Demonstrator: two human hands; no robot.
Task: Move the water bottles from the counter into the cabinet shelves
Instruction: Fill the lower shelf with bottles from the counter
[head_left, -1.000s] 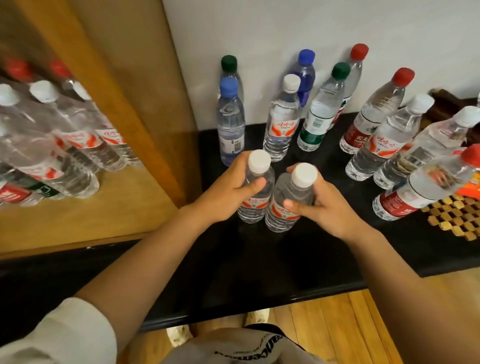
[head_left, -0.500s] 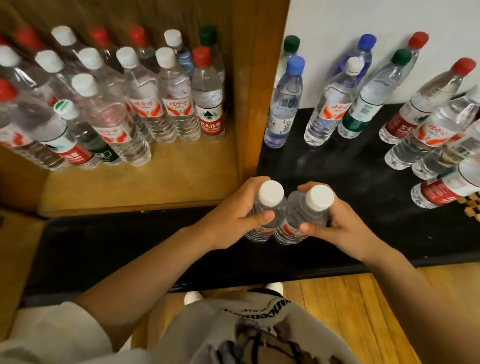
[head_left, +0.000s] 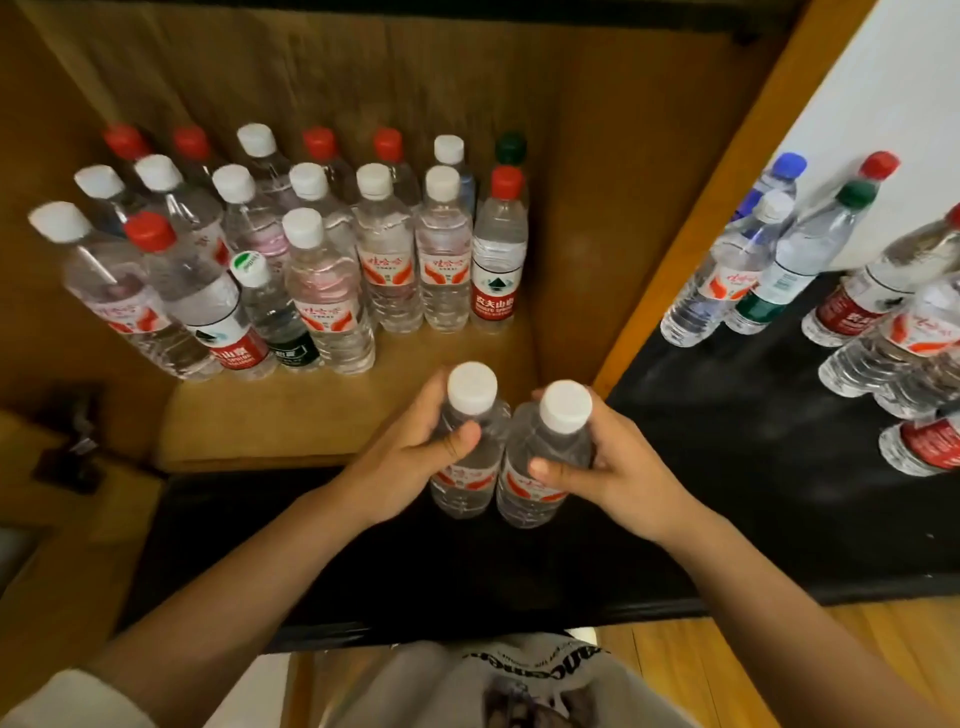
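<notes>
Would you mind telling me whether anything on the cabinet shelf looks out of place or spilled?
Nothing stands out. The bottles on the cabinet shelf stand upright and capped in rows, with no spill visible; each hand, left and right, holds an upright white-capped bottle.

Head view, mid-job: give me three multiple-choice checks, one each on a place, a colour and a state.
1. Where is the bare shelf space?
A. front right of the shelf
B. back left
C. nowhere

2. Cap colour on both held bottles?
A. red
B. white
C. green

3. What is the left hand doing?
A. resting flat on the counter
B. hanging idle
C. gripping a bottle

Answers:
1 A: the cabinet shelf shows bare wood in front of the stored bottles, toward its right.
2 B: the left bottle and right bottle both have white caps.
3 C: the left hand wraps its bottle; the right hand does likewise.
</notes>
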